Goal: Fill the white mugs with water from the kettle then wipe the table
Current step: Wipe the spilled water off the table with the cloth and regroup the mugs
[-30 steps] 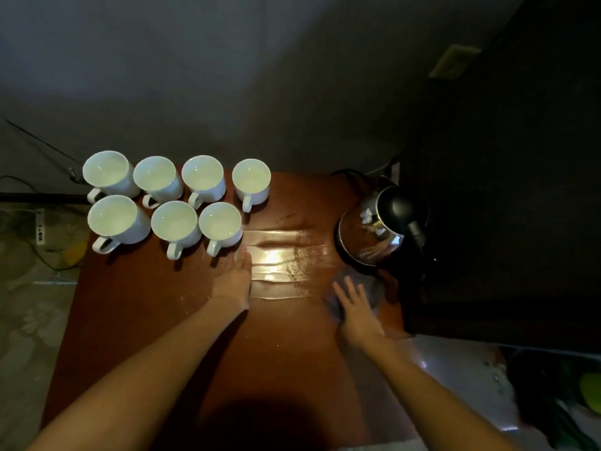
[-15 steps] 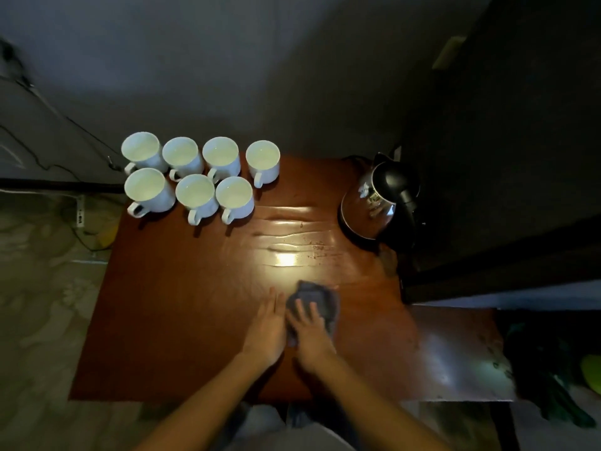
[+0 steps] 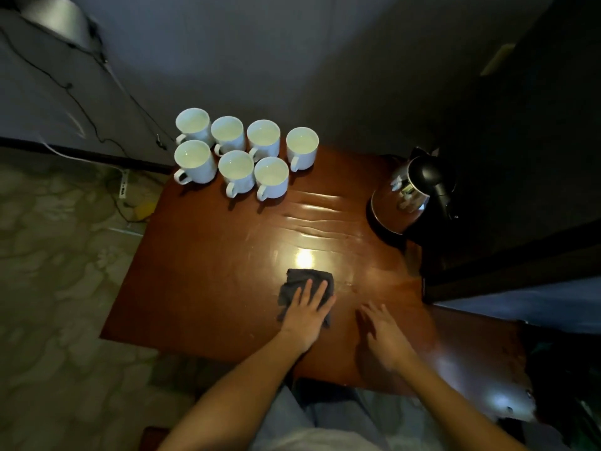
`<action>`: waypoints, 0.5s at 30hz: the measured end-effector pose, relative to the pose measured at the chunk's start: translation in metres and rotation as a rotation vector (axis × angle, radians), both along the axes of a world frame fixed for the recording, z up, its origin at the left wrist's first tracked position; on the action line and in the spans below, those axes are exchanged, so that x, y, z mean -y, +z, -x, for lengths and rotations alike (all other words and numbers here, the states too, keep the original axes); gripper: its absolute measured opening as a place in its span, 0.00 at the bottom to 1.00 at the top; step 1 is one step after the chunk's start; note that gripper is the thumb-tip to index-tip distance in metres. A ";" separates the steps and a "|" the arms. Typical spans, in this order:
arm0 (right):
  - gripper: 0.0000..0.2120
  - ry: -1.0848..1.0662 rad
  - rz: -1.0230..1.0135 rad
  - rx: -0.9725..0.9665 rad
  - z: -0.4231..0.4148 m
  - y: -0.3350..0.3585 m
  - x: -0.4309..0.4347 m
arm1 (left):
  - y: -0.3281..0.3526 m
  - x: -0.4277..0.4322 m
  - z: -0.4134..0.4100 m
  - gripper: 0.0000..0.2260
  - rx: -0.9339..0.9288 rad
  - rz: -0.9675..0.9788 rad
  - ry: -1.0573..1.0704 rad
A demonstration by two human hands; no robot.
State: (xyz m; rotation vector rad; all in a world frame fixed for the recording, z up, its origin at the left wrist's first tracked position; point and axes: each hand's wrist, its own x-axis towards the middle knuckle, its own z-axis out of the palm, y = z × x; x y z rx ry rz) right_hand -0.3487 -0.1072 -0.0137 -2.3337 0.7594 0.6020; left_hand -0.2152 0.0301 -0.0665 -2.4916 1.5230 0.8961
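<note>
Now our left hand (image 3: 307,309) lies flat on the cloth (image 3: 304,277), fingers straight, gripping nothing. Our right hand (image 3: 382,333) is open and empty just right of the cloth. Bare table (image 3: 201,271) runs beyond the cloth toward the mugs (image 3: 247,154) and kettle (image 3: 409,193), so we'd push forward.

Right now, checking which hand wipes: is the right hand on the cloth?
No, the left hand presses the cloth; the right hand lies beside it.
</note>
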 end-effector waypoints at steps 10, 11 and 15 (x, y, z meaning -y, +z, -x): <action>0.33 0.258 -0.017 -0.018 -0.111 0.005 -0.053 | 0.010 -0.088 -0.150 0.29 0.010 -0.070 0.514; 0.34 0.287 -0.008 -0.054 -0.128 0.003 -0.061 | 0.010 -0.095 -0.163 0.29 -0.007 -0.075 0.564; 0.33 0.311 0.062 -0.115 -0.179 -0.005 -0.085 | 0.005 -0.129 -0.188 0.28 -0.002 -0.096 0.955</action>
